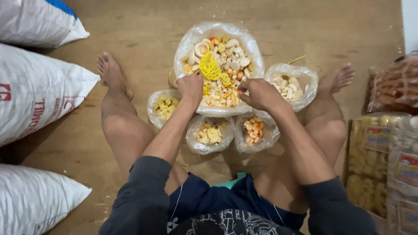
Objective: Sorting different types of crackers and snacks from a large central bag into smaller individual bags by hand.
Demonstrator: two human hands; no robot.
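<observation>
A person sits on a wooden floor (143, 35) with bare legs spread wide, seen from above. Between the legs stands a cluster of clear plastic bags holding uncooked crackers.

The big bag (219, 43) is farthest from the body, open at the top and filled with mixed cracker pieces in white, yellow and orange, with a bright yellow lattice-shaped cracker (210, 68) lying on top near the middle. Four smaller open bags crowd its near edge: one with yellow pieces (162, 106) at the left, one with pale yellow pieces (209, 135) and one with orange and pale pieces (254, 131) side by side nearest the body, and one with white pieces (291, 85) at the right.

Both hands reach into the near side of the big bag. The left hand (190, 87) rests knuckles-up on the mix, just below the lattice cracker, fingers curled down into the pieces; whether it has hold of anything cannot be told. The right hand (260, 93) lies at the bag's right near rim, fingers bent and drawn together with tips down among the pieces; what they pinch, if anything, is hidden.

Three white woven sacks (35, 87) lie along the left side. At the right edge sit sealed packs (383, 148) of crackers, stacked close together.
</observation>
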